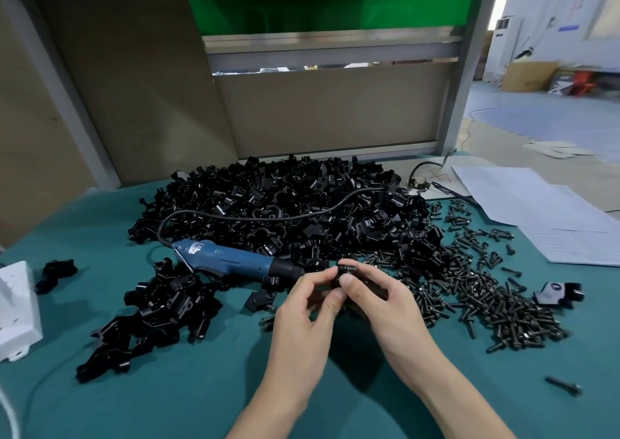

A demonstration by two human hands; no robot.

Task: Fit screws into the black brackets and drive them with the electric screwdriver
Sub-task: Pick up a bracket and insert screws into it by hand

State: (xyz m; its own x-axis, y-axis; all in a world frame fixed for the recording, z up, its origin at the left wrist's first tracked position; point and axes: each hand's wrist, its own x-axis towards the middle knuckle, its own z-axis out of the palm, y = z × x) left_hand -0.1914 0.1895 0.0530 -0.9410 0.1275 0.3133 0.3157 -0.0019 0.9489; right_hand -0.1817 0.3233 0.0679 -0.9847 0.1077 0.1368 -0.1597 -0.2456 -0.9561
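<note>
My left hand [307,307] and my right hand [382,299] meet over the green table, both pinching one small black bracket [347,268] between fingertips. Whether a screw sits in it is hidden by my fingers. The blue electric screwdriver [228,259] lies on the table just left of my hands, its black tip pointing toward them, its cord looping back over a big heap of black brackets [285,207]. A spread of loose dark screws [483,291] lies to the right of my hands.
A smaller pile of brackets [157,307] lies to the left, a lone bracket [55,274] beyond it, and a white box [16,311] at the left edge. White papers [543,203] lie at the back right. A single screw [563,386] rests near the front right.
</note>
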